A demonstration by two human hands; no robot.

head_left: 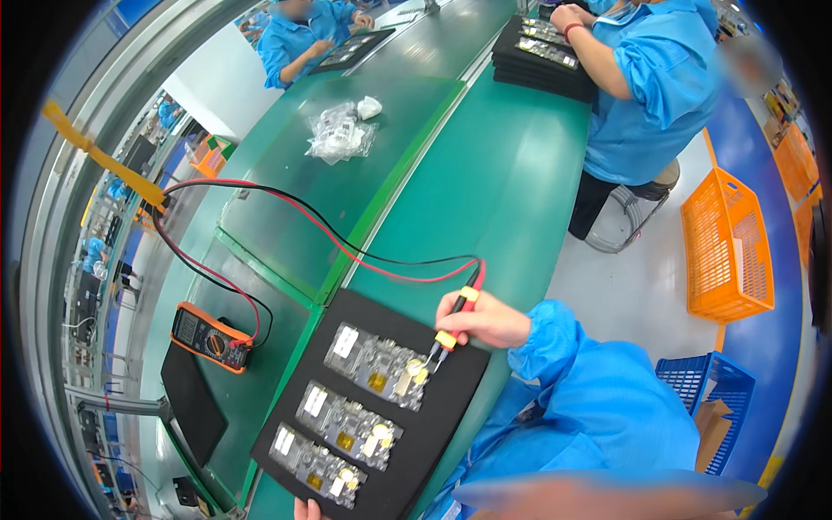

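Two multimeter probes (457, 319), one black and one red with yellow collars, are in my right hand (485, 321), closed around both. Their metal tips point down at the right end of the farthest circuit board (381, 364), near a round yellowish part; contact is too small to tell. The middle circuit board (348, 425) and the nearest circuit board (317, 465) lie beside it in a black foam tray (416, 468). At the tray's near left edge, fingertips of my left hand (308, 510) rest, slightly apart; the rest of that hand is out of frame.
Red and black leads loop from the probes past a yellow strap (104, 156) to an orange multimeter (211, 338) on the left. A black pad (192, 403) lies near it. Clear plastic bags (341, 134) sit farther off. Co-workers handle stacked trays (542, 69); orange (726, 247) and blue crates (711, 390) stand right.
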